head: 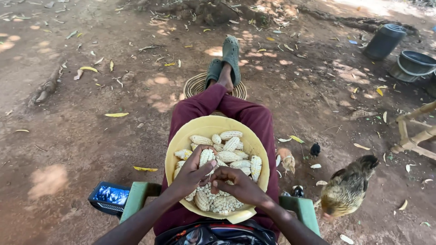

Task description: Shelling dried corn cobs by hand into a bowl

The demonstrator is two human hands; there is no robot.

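A round yellow basin (181, 140) rests on my lap, over maroon trousers. It holds several pale maize cobs (230, 156) toward the far side and a heap of loose white kernels (217, 203) at the near side. My left hand (190, 174) grips one cob (206, 157) upright over the basin. My right hand (239, 185) presses against the lower end of that same cob, fingers curled, just above the kernel heap.
I sit on a green chair (136, 197) on bare dirt. A phone (109, 196) lies on its left arm. A hen (347, 188) and chicks (287, 159) stand at the right. A woven mat (195, 85) lies under my feet; a dark bucket (383, 41) and basin (415, 63) stand far right.
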